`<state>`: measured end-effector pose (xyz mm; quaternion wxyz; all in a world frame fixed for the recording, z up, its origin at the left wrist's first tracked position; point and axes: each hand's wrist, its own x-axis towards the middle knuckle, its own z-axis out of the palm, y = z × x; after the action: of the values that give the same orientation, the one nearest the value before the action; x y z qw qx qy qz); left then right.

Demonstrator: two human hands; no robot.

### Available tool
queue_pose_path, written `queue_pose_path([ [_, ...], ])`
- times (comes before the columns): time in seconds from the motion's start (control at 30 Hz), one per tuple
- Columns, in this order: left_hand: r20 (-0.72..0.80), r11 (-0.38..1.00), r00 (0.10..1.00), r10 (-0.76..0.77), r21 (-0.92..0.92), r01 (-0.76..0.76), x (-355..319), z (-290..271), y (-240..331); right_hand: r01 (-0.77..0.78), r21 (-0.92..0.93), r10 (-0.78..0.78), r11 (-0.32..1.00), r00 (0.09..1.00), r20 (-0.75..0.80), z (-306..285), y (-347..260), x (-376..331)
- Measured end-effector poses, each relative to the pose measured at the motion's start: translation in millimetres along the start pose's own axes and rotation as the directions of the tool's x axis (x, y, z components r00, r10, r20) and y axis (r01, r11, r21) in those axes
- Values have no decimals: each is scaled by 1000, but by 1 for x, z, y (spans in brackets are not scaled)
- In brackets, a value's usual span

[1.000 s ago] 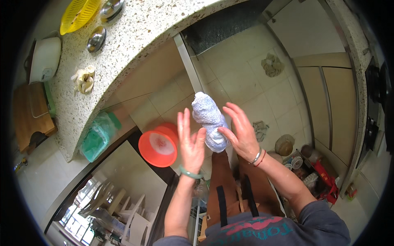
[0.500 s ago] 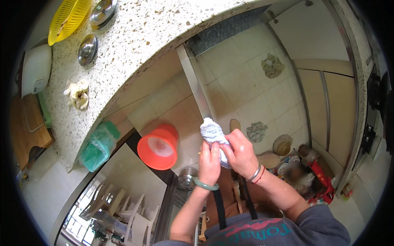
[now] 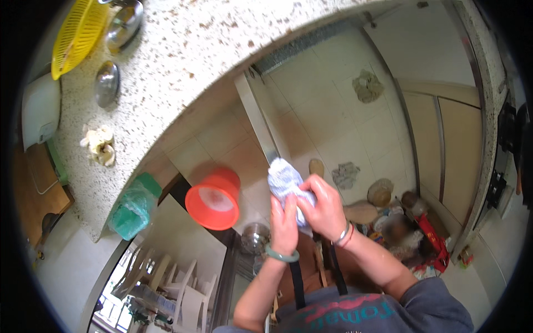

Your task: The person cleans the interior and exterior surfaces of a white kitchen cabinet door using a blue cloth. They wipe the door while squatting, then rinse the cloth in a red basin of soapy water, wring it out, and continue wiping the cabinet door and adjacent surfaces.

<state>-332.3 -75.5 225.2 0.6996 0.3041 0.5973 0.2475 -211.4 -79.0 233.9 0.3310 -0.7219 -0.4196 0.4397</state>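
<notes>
Pale blue cloth (image 3: 284, 177) bunched in midair before the body, gripped from both sides: left hand (image 3: 283, 225) with fingers (image 3: 290, 206) laid along it, right hand (image 3: 323, 210) curled round its nearer part. Long axis slants from the free end, ahead and slightly left of the fingers, back toward the torso. Red bucket (image 3: 193, 210) lies left, well apart, left hand nearer.
</notes>
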Motion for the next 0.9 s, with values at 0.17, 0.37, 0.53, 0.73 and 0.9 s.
queue_pose_path([
  [0.17,-84,988,985,148,48,-145,52,6,30,75,44,-70,996,993,-95,9,-11,52],
  [0.37,-34,980,981,190,69,-188,83,2,49,67,-34,-70,997,994,-87,12,-12,79],
  [0.53,-15,995,998,69,-69,-70,9,1,-2,-61,-23,62,998,997,45,7,9,-5],
  [0.73,-38,972,976,214,-94,-217,132,-7,70,76,16,-72,997,987,-141,23,-30,123],
  [0.9,-4,957,984,178,-232,-174,126,0,76,24,-54,-30,998,994,-108,21,-32,123],
])
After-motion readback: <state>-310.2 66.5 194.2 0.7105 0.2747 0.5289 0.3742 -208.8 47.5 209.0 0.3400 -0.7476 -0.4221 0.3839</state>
